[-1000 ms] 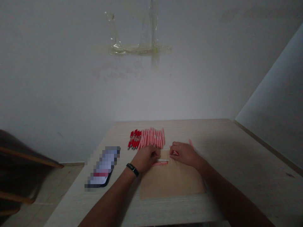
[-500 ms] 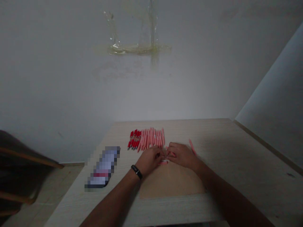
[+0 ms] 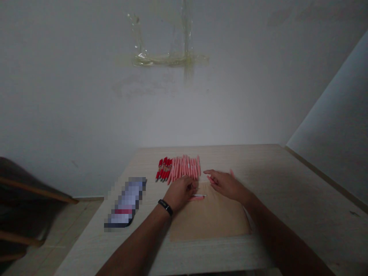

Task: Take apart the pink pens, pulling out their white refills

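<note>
1. Head view, worktop (image 3: 293,168): carries all items. Right side is cut off by the frame.
2. Brown sheet (image 3: 211,222): lies flat under the work area. A dragging wrist could shift it, along with the parts on it. Hands obscure its far corners.
3. Phone-like device (image 3: 126,203): lies left of the sheet. Display is pixelated; content unreadable.
4. Left hand (image 3: 179,191): fingers curled over the sheet's far left part. Cannot tell whether its grip contains anything; fingertips are hard to make out.
5. Right hand (image 3: 225,184): grip pinches a pink piece (image 3: 211,179) above the sheet, index finger extended. A loose pinch could drop the piece. Fingers hide part of it.
6. Pink pens (image 3: 185,168) and red pens (image 3: 163,171): rowed side by side beyond the left hand. A knock from that hand could scatter the row.
7. Lone pink pen (image 3: 232,173): beyond the right hand, partly hidden by it.
8. Pink tube (image 3: 197,198) and white stick (image 3: 200,195): on the sheet, just beside the left hand. If brushed, either could roll. Left ends are hidden.
</note>
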Motion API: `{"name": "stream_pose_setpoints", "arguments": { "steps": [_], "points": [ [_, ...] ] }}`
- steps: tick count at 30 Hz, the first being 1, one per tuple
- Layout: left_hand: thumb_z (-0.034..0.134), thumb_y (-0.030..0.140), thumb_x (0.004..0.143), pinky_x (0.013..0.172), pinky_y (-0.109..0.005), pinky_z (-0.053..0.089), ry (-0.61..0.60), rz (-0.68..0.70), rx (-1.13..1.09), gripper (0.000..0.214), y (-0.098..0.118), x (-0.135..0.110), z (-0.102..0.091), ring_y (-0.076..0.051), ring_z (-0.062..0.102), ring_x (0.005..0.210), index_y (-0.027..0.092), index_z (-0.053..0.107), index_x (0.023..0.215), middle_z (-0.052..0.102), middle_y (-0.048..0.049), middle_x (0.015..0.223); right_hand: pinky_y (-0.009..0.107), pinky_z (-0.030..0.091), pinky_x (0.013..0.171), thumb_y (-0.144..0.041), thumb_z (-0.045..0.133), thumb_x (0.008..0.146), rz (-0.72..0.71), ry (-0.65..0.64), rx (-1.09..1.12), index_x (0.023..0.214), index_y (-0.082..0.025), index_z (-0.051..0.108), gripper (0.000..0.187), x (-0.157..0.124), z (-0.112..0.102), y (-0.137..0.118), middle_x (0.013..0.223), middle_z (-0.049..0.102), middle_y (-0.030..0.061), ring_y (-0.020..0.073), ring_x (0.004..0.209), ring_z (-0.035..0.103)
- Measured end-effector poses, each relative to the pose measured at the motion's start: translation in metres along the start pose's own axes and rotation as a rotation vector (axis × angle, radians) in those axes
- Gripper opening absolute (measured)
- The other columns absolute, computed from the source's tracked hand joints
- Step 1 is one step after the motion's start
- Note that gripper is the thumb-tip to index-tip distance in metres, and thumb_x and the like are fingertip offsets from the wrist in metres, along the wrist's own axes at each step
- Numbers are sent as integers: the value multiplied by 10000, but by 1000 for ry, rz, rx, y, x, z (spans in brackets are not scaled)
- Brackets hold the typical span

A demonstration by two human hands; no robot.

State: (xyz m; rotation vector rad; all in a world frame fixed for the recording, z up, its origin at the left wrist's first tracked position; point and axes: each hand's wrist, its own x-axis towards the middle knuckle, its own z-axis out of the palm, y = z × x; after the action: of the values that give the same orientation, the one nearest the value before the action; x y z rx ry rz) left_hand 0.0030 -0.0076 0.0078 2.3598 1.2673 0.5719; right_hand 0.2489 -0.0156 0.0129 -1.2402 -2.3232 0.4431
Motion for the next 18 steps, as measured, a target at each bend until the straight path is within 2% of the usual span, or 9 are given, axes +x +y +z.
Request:
{"name": "stream_pose_setpoints", "arguments": {
  "steps": [8,14,18],
  "points": [
    [632,199,786,707,-249,369,-37,-15,30,31,-2,0,1,-160,557,804,182,648,807,625,-35,896,277,432,798,-141,570,835,-42,-94,12,1090,-214,654,278,3,1,8,1005,667,50,195,906,603],
    [617,239,825,676,-237,354,-5,21,-2,62,-1,0,-4,-144,551,777,181,621,803,627,-23,888,305,415,834,-165,567,836,-7,-117,-24,1092,-219,642,272,-1,-3,13,1006,665,47,203,905,596],
    [630,245,817,645,-232,338,-95,51,15,74,1,0,-17,-146,551,773,174,627,799,638,-27,872,306,417,820,-166,568,824,24,-150,-33,1058,-218,650,254,-2,-3,17,988,665,46,203,884,594]
  ]
}}
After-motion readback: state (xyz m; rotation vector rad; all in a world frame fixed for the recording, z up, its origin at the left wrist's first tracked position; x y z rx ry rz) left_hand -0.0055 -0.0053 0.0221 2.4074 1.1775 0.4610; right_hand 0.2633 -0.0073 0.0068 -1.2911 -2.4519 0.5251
